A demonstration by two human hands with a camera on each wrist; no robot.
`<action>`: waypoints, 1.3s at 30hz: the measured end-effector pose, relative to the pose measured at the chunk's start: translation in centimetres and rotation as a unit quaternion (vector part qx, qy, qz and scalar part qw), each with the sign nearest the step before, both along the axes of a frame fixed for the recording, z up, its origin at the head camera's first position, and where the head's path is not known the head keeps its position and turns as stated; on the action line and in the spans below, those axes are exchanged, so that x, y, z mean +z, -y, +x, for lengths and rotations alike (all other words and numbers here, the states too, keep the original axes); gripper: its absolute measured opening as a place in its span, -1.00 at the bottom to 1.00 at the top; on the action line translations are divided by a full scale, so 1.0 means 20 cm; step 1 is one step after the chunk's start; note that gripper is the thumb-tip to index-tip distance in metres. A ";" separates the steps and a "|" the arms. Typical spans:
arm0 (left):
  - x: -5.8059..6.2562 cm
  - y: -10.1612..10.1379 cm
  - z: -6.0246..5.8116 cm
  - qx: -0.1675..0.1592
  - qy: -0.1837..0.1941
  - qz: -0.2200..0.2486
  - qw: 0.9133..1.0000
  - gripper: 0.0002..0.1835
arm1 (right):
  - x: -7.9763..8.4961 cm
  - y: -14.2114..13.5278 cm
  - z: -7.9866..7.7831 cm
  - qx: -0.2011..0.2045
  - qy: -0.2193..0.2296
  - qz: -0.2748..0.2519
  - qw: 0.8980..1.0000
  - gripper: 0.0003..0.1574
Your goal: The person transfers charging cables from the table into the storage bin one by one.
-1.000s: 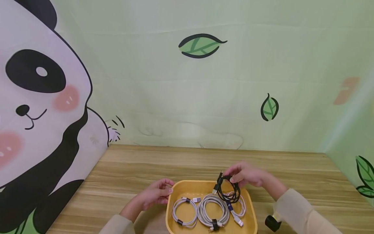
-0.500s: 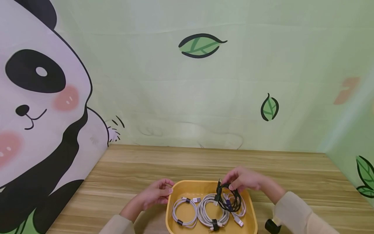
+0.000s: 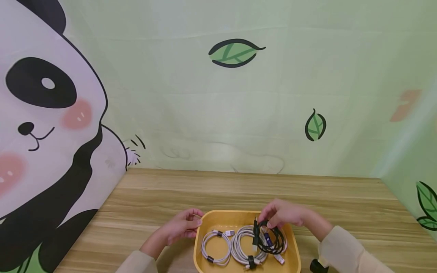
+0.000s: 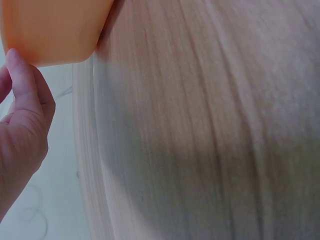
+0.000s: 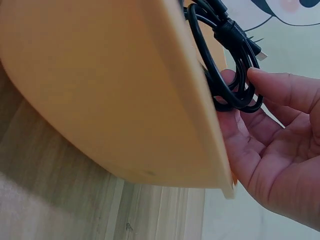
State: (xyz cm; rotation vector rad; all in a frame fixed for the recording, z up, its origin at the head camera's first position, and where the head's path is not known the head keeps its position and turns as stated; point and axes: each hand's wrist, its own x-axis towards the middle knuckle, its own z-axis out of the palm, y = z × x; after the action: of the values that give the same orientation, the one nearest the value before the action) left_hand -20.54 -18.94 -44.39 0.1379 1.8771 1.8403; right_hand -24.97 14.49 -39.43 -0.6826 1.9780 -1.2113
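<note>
My right hand [image 3: 287,213] pinches a coiled black USB cable [image 3: 255,232] between thumb and fingers, low over the right side of a yellow tray [image 3: 225,217]. In the right wrist view the coil [image 5: 231,36] hangs just inside the tray wall, its metal plug sticking out. My left hand [image 3: 180,228] grips the tray's left rim near the back corner. Inside the tray lie a small white coiled cable [image 3: 203,246] at left and a thicker grey coiled cable [image 3: 235,253] in the middle. Another pale cable with a white USB plug [image 3: 279,259] is partly hidden under the black coil.
The tray stands on a wood-grain table [image 3: 191,185], its near edge cut off by the frame. Right of it, beside the sleeve, is a small black and yellow object [image 3: 318,266]. A printed cloth [image 3: 170,94] with a panda and leaves hangs behind.
The right hand has moved slightly down and lowered the black cable, which now overlaps the pale cable at right more. The left hand and tray have stayed put.
</note>
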 end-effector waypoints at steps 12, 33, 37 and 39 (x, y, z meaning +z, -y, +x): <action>-0.01 0.00 0.00 0.003 -0.003 -0.002 1.000 -0.63 | -0.01 0.00 0.03 0.016 0.005 0.006 1.000 -0.67; 0.00 -0.01 0.00 0.003 0.000 -0.003 1.000 -0.62 | -0.06 0.01 0.06 0.036 0.014 0.003 0.999 -0.68; 0.00 -0.01 0.00 0.002 0.001 -0.002 1.000 -0.62 | -0.06 0.01 0.06 0.035 0.017 0.003 0.999 -0.69; 0.00 -0.01 0.00 0.002 0.001 -0.002 1.000 -0.61 | -0.06 0.01 0.07 0.037 0.017 0.005 0.999 -0.69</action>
State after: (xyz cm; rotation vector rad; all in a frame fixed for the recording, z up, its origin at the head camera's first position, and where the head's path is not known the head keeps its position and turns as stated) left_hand -20.48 -18.83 -44.39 0.1299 1.8808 1.8389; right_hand -23.63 14.19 -40.66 -0.7196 1.9137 -1.1615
